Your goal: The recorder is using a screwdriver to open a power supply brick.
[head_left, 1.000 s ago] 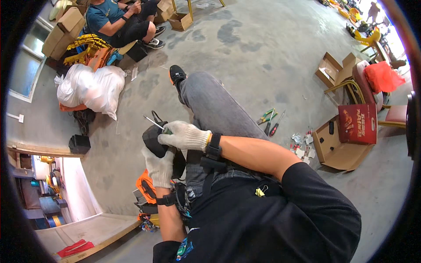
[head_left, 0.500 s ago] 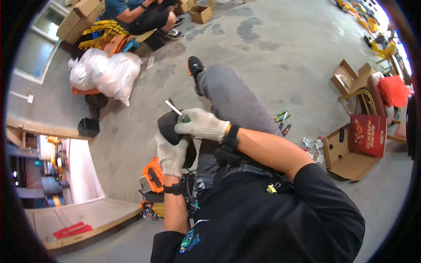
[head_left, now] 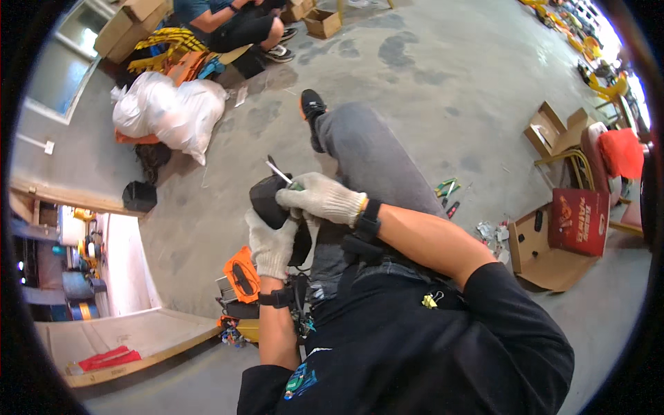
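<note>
My left hand (head_left: 271, 243), in a white knit glove, is closed around the lower side of a black rounded object (head_left: 265, 196) in front of my lap; its kind I cannot make out. Against the object's right side is my right hand (head_left: 319, 198), gloved the same way. Its fingers pinch a slim tool (head_left: 279, 172) with a bit of green at the grip. A pale, narrow shaft sticks out of the fingers toward the upper left, across the top of the black object. The fingertips hide the rest of the tool.
Green-handled pliers (head_left: 443, 188) and a red-and-black tool (head_left: 453, 209) lie right of my leg, near an open cardboard box (head_left: 546, 271). An orange-and-black case (head_left: 241, 274) stands by my left forearm. White bags (head_left: 181, 114) lie farther left; another person (head_left: 228, 28) crouches beyond.
The whole view has shifted slightly. Both hands keep their grips, and the pale shaft lies at a slightly different angle over the black object.
</note>
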A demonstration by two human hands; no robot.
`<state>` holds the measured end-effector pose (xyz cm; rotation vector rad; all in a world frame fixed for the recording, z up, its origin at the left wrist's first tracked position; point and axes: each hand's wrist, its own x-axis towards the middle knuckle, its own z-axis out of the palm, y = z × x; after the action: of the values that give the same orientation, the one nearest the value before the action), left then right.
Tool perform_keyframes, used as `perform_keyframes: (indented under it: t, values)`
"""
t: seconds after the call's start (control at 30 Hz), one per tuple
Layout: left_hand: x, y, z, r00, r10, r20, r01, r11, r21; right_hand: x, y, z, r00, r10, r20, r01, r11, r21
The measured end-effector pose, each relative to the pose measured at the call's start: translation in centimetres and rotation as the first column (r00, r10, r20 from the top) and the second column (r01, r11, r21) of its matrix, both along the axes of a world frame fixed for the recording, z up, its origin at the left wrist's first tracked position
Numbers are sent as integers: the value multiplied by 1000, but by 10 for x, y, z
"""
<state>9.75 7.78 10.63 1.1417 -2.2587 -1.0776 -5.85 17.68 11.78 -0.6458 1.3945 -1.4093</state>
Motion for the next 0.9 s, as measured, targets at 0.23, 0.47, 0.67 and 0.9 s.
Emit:
perform_keyframes:
  t: [0.23,0.47,0.67,0.9]
  values:
    - [-3,3,-5,1000,-22,17,22,1000,-12,-2,-1,-6,1000,6,2,-6,1000,6]
    - [-3,4,-3,1000,-19,4,20,999,-44,-3,-1,-8,997,-19,-81,19,1000,0]
    - [-7,5,-2,999,-27,-37,26,999,-27,-4,4,-1,997,16,-76,-18,999,-27]
    - [-2,-2,-9,998,-26,50,29,997,-65,-7,5,4,988,83,-132,-72,994,84]
